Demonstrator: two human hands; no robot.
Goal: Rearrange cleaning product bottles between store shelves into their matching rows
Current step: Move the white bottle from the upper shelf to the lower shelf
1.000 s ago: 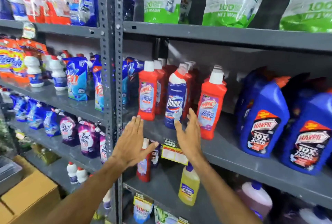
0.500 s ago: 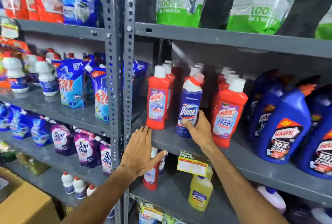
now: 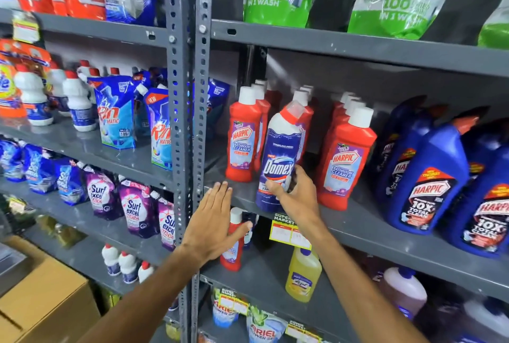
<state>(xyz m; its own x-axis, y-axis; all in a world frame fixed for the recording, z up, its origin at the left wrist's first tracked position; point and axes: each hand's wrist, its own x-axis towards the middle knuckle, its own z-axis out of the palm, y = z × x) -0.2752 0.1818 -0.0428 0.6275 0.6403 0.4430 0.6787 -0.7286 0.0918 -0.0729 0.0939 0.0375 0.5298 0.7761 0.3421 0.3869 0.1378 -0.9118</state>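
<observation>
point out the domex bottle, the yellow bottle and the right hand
Domex bottle (image 3: 278, 155), head view, front label.
Yellow bottle (image 3: 302, 279), head view, its body.
Right hand (image 3: 298, 195), head view, back of hand.

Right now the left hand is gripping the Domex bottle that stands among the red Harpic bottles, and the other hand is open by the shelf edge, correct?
Not quite: the head view shows the right hand gripping the Domex bottle among the red Harpic bottles. The left hand is the open one by the shelf edge.
</observation>
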